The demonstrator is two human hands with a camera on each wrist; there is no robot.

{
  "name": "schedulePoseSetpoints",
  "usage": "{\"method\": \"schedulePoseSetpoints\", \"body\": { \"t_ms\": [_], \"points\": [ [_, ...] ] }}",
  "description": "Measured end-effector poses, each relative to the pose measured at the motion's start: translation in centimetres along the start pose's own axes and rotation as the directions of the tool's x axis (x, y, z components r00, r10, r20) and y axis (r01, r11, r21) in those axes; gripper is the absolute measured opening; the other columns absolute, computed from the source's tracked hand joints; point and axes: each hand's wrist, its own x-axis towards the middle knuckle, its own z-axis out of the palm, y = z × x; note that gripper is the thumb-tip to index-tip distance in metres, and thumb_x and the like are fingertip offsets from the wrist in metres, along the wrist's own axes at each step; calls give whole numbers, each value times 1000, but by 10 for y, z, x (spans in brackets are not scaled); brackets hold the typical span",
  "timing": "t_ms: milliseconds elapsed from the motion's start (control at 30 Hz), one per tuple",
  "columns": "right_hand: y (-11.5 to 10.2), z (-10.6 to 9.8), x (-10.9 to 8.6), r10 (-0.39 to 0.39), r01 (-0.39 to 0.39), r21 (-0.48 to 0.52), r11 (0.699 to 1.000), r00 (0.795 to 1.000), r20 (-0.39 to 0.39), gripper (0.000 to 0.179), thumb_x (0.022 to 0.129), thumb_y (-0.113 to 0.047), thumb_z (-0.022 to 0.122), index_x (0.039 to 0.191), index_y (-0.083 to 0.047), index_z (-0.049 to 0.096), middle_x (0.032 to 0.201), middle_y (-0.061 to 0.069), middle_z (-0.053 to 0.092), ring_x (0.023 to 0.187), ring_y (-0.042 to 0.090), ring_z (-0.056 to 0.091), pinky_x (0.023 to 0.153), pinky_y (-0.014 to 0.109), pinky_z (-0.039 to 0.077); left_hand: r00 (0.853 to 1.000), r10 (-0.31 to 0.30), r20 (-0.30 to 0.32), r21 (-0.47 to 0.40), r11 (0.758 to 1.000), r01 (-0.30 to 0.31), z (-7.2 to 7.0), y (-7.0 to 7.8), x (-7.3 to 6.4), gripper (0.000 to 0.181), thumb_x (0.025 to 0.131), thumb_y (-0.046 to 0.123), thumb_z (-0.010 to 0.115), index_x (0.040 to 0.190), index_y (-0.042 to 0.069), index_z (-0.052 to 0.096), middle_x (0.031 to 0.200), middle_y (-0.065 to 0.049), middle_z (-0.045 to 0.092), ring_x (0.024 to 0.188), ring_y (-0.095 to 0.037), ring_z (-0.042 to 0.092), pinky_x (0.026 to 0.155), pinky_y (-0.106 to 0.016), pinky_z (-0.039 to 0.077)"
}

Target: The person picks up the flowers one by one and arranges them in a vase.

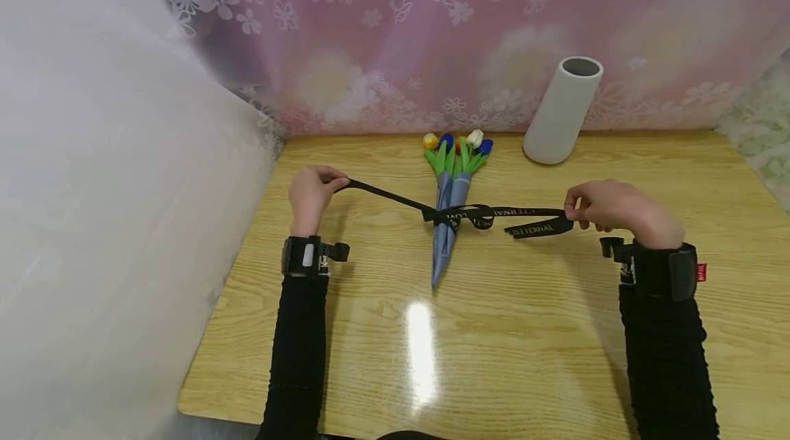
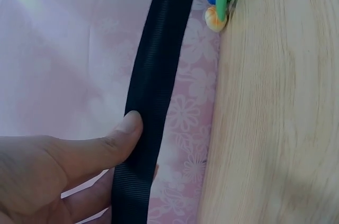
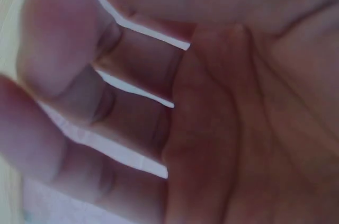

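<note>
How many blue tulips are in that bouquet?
2: the left blue tulip, beside the yellow-orange tulip, and the right blue tulip, beside the white tulip. Green leaves could hide more.

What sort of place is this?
Probably an indoor tabletop workspace, possibly a staged corner: there's a wood-grain table, a pink floral drape behind it, and wrapped flowers.
</note>
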Motion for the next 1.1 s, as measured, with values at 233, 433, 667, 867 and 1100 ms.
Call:
{"method": "schedulePoseSetpoints", "body": {
  "t_ms": [233,433,667,867,1100],
  "points": [
    [4,-2,-1,19,-20,-18,1000,998,-59,9,102,-12,59,99,-4,62,77,5,59,61,20,51,56,34,39,973,60,221,31,997,-69,-3,2,-1,23,96,26,73,110,8,79,107,-15,75,92,-32,68,77,-43,53],
    [-18,2,6,-45,17,-128,992,974,-222,22,101,-22,64,116,-6,67,91,11,69,72,23,60,63,41,47,945,185,269,-68,983,-172,4,15,1,36,100,25,67,132,8,67,132,-17,65,121,-37,60,100,-50,49],
    [-56,31,34,-286,240,-198,950,923,-257,13,96,-23,72,107,-18,76,91,-1,72,70,13,59,64,35,47,843,462,275,-230,883,-409,35,50,-2,24,100,22,67,121,14,75,125,-6,70,118,-26,64,102,-40,50],
    [-74,60,59,-397,336,-254,907,885,-244,20,88,-20,82,105,-14,74,87,-3,68,73,14,60,66,36,49,736,546,400,-262,838,-479,63,71,-10,24,96,13,71,120,12,76,122,-3,72,119,-20,64,105,-31,47],
    [-78,76,70,-389,325,-266,908,889,-241,12,87,-12,81,91,-14,70,81,-2,66,67,12,57,60,32,47,711,525,468,-241,850,-469,78,76,-17,20,96,11,71,115,13,78,116,-2,74,110,-18,67,96,-31,52]
  ]
}}
